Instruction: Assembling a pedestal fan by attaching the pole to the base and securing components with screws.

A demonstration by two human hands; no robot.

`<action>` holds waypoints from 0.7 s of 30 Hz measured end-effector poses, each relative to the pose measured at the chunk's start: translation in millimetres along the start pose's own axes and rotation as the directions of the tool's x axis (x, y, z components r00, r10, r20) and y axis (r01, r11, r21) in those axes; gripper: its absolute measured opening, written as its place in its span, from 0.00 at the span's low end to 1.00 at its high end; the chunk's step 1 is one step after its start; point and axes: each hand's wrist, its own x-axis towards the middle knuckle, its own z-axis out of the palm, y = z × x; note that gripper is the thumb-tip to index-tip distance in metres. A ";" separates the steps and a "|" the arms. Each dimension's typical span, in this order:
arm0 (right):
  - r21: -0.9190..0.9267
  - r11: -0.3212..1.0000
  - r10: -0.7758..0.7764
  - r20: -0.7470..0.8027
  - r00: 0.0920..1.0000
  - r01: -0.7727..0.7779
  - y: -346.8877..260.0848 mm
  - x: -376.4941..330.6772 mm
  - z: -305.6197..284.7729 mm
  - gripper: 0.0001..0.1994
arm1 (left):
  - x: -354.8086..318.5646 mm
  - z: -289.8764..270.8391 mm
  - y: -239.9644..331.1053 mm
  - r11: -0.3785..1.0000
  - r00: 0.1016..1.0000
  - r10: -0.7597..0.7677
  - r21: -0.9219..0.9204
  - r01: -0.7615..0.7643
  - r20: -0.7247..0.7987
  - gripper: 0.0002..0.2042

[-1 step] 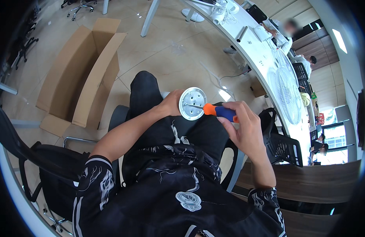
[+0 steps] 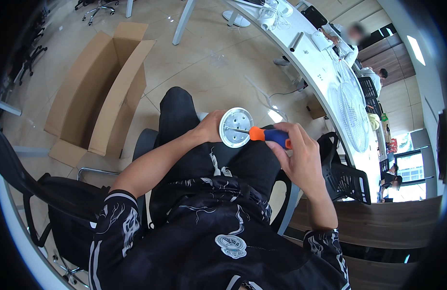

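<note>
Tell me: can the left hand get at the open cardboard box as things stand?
Probably not: the left hand is busy holding the round white part against the screwdriver. Nothing visible covers the cardboard box, but it stands well off to the left.

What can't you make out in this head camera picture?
All in the head view:
Left hand: fingertips hidden behind the pale disc.
Screwdriver: tip too small to tell whether it meets a screw; the right hand covers part of its handle.
Person at the white desk: head blurred.
</note>
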 end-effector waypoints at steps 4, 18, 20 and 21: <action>-0.136 0.988 0.077 0.056 0.995 -0.069 -1.7 3.3 -2.3 0.17 | -0.3 0.5 2.6 0.998 0.999 -0.022 0.052 0.020 0.044 0.24; -0.077 0.957 -0.289 -0.154 0.945 0.280 2.5 3.4 3.0 0.18 | -0.6 0.3 -1.6 1.000 1.000 -0.006 -0.003 0.006 0.002 0.22; -0.075 0.976 -0.210 -0.071 0.975 0.205 -1.7 -0.8 1.8 0.19 | -0.1 -1.3 2.5 1.000 0.999 -0.024 0.002 0.024 0.022 0.22; -0.080 0.989 -0.127 0.012 0.992 0.128 -4.3 -2.9 0.5 0.19 | 0.0 -0.9 2.2 1.000 0.999 -0.026 0.002 0.026 0.021 0.22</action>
